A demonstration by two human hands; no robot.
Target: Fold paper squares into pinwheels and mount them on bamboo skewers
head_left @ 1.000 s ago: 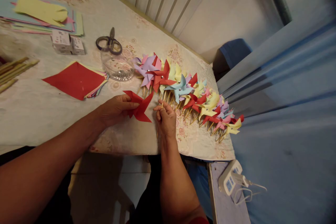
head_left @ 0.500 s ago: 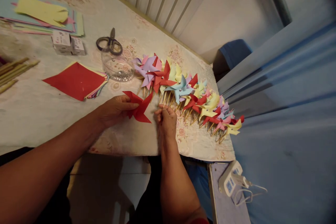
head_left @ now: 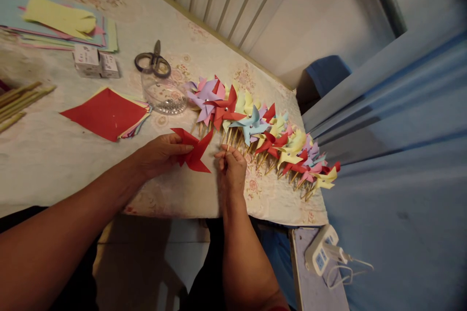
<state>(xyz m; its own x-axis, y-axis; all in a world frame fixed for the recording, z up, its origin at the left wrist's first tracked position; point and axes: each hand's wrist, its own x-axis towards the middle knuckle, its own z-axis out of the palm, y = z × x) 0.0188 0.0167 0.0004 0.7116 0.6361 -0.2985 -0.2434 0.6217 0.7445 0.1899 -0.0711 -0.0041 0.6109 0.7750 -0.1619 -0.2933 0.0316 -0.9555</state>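
Note:
My left hand (head_left: 166, 150) pinches a red paper pinwheel (head_left: 197, 154) between thumb and fingers, just above the table's front part. The blades of this pinwheel are folded in; its back is partly hidden by the fingers. To its right, my right hand (head_left: 233, 165) is closed, thumb against fingertips, close under the stick ends of the finished pinwheels. What it pinches is too small and hidden to make out. A long row of finished pinwheels (head_left: 251, 126) on thin sticks, in red, purple, yellow, blue and pink, lies beyond it.
Left of the hands lies a stack of paper squares, a red square (head_left: 105, 114) on top. Behind stand a clear dish (head_left: 166, 99) of small metallic pieces, black-handled scissors (head_left: 155, 60) and small boxes (head_left: 87, 60). Coloured sheets (head_left: 109, 34), sticks (head_left: 27, 99) and a power strip (head_left: 321, 250) are around.
Hardly anything differs. Both hands keep their places and their grips, and the whole view has shifted very slightly downward.

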